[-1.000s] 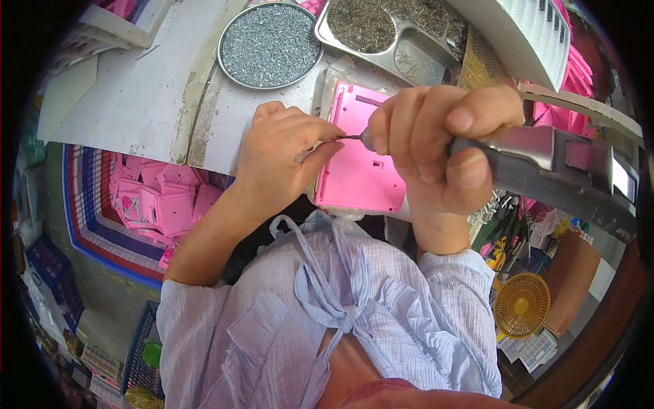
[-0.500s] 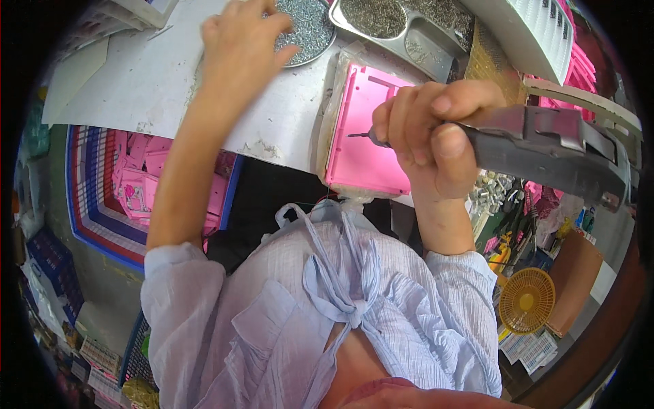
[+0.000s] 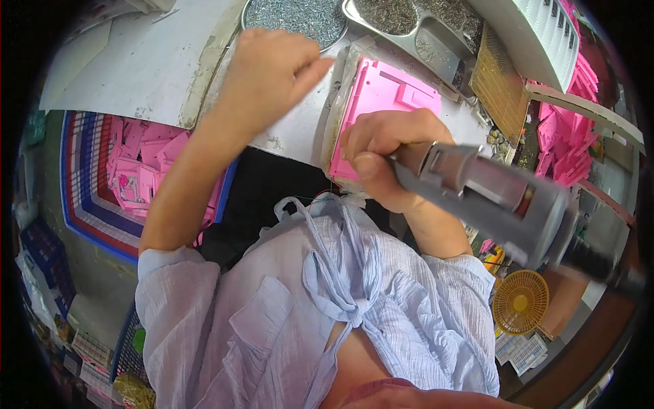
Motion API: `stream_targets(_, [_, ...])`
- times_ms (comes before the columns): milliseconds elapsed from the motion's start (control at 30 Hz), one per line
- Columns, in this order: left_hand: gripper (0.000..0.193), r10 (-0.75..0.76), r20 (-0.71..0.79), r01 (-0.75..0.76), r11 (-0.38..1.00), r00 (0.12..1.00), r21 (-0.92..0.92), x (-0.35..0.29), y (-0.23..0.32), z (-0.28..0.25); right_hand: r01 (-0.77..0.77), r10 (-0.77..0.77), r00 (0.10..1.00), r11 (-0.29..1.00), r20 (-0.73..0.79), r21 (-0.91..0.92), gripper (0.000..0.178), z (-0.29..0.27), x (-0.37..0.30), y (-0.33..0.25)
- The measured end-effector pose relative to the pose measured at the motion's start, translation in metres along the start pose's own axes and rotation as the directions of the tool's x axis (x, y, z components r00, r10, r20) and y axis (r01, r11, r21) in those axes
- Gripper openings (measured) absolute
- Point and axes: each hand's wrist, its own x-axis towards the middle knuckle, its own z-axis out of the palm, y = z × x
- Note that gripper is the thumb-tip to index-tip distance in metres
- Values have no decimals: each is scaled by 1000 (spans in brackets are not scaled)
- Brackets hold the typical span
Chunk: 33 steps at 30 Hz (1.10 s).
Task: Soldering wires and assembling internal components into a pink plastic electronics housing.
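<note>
My right hand [image 3: 395, 153] is wrapped round a dark grey electric screwdriver [image 3: 490, 201], whose cord end points to the lower right. Its bit is hidden behind my fingers. Under and beyond that hand lies a pink plastic panel [image 3: 385, 92] with raised edges, in a holder wrapped with clear film [image 3: 332, 116]. My left hand [image 3: 276, 78] is closed, fingers curled, between the panel and a round metal dish [image 3: 245, 22] of small silver screws [image 3: 296, 19]. Whatever its fingertips pinch is hidden.
A steel compartment tray [image 3: 436, 48] with darker screws stands behind the panel. At left below the table edge sits a blue, white and red basket [image 3: 85, 177] of pink parts [image 3: 139, 163]. More pink pieces [image 3: 572, 136] are piled at right, near a yellow basket [image 3: 521, 303].
My left hand has come away from the screw dish toward me and the panel, its fingers now curled. My right hand has shifted left and nearer me, swinging the screwdriver's rear end downward.
</note>
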Motion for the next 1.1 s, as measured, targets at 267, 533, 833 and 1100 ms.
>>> stream_targets(267, [10, 35, -68, -46, 986, 997, -163, -53, 60, 6, 45, 16, 990, 909, -142, 413, 27, -5, 15, -16])
stream_targets(533, [14, 31, -7, -32, 964, 999, -262, -56, 69, 3, 53, 50, 984, 839, -174, 542, 34, -4, 11, -28])
stream_targets(833, [44, 197, 132, -161, 957, 971, -240, -50, 65, 0, -22, 84, 987, 914, -136, 405, 27, 14, -18, -24])
stream_targets(1100, [51, 157, 246, -127, 983, 957, -135, -55, 69, 3, 144, -136, 989, 977, -59, 159, 23, 23, -25, -2])
